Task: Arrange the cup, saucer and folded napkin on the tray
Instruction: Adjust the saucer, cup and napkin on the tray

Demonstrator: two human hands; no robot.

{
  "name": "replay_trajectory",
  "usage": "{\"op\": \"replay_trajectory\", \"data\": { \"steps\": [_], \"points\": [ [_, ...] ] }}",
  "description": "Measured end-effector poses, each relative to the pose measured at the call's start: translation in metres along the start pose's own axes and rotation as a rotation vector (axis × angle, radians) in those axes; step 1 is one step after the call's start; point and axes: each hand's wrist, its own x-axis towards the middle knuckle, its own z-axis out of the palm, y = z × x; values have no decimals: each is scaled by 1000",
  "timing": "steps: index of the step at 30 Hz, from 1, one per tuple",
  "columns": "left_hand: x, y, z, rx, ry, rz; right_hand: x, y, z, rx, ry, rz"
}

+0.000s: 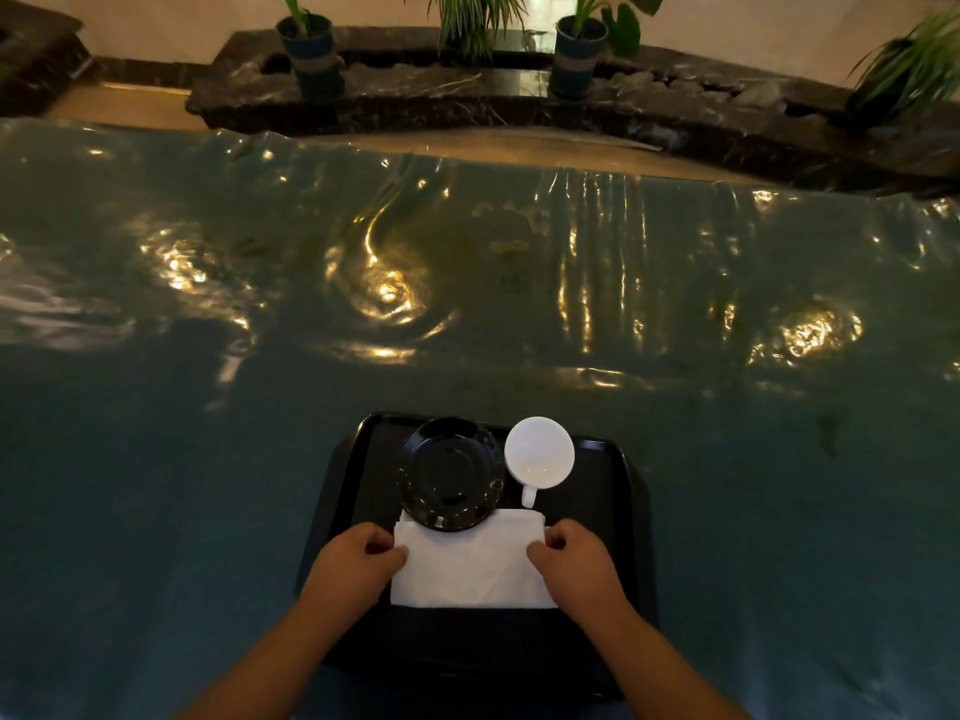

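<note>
Two hands work at the near part of a black tray (631, 517). Left hand (358, 561) has its curled fingers pinching the left edge of the white napkin (470, 569); right hand (574, 561) pinches the right edge the same way. That napkin lies flat on the tray, its far edge tucked under a black saucer (451, 472). Just right of the saucer, touching or nearly so, stands a white cup (540, 452), handle toward the person. Beyond spreads a wrinkled, glossy table cover (467, 283), then potted plants (579, 49).

Dim room; glossy wrinkled teal table cover (467, 304) catching warm glints; dark marble ledge (467, 90) with potted plants (311, 44) behind.
</note>
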Motion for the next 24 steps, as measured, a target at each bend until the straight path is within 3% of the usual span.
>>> {"op": "replay_trajectory", "data": {
  "steps": [3,6,8,10,12,14,15,24],
  "points": [
    [-3,7,1,-120,-55,-57,-3,4,-2,66,19,13],
    [1,8,4,-69,-64,-49,-1,9,-6,72,12,26],
    [3,4,5,40,11,17,-1,14,-8,-63,39,-56],
    [1,-1,5,206,154,172,-2,22,-8,-388,162,-281],
    [1,-11,8,437,259,491,-2,34,-4,-617,251,-568],
    [3,-21,15,681,223,806,-1,43,0,-706,229,-751],
    [4,-25,17,761,184,874,0,45,2,-739,192,-785],
    [4,-15,12,812,78,775,-1,47,-3,-811,146,-781]
  ]
}}
